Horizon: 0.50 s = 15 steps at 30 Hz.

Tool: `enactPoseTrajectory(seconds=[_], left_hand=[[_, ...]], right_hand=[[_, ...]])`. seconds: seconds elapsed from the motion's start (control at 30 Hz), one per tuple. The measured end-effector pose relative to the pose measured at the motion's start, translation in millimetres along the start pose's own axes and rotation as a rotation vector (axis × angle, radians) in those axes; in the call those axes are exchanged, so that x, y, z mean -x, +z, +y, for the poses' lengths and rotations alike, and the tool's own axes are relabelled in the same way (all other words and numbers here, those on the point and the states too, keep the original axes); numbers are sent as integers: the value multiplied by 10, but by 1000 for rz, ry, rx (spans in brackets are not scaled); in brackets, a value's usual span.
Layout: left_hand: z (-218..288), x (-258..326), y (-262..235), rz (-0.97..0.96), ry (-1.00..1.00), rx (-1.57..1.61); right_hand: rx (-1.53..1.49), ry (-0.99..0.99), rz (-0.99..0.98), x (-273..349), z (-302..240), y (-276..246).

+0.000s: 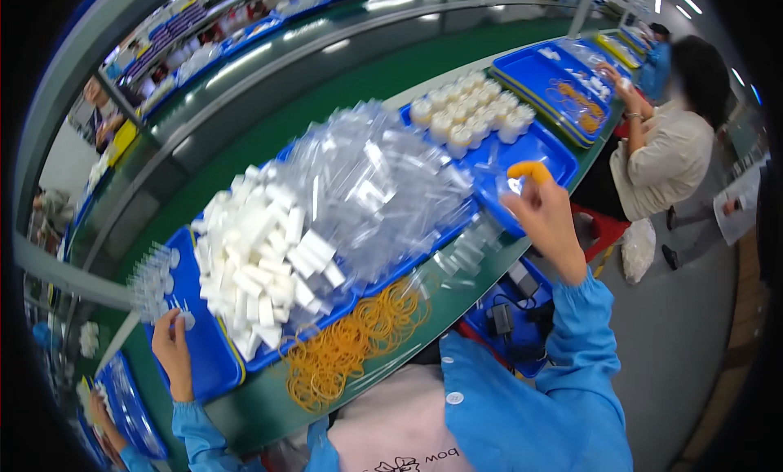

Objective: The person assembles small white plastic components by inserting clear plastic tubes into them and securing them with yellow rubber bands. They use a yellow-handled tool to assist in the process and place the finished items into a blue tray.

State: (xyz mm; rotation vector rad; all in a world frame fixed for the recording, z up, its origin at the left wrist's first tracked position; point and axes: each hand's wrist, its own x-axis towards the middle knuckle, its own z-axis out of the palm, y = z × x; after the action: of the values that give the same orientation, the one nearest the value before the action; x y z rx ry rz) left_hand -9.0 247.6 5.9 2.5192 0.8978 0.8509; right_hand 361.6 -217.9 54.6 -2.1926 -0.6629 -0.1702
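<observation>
Your right hand (548,223), an orange rubber cot on one finger, pinches a small, shiny clear plastic piece (515,185) at the near edge of a blue plastic tray (548,152) with cream cylindrical bundles (469,117). Your left hand (173,350) has bent fingers beside a clear round plastic disc (188,319) over the leftmost blue rectangular tray (214,364); you cannot tell whether it grips. Between your hands lie heaped white cylinders (253,260) and clear plastic pieces (375,186).
</observation>
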Motion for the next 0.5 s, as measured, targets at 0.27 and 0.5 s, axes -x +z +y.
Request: enactPoseTrajectory(seconds=[0.27,0.5], left_hand=[[77,333,40,10,-182,111],[93,420,-28,116,-297,350]], right_hand=[[-10,-244,-425,701,-394,591],[58,-341,-283,696,-279,698]])
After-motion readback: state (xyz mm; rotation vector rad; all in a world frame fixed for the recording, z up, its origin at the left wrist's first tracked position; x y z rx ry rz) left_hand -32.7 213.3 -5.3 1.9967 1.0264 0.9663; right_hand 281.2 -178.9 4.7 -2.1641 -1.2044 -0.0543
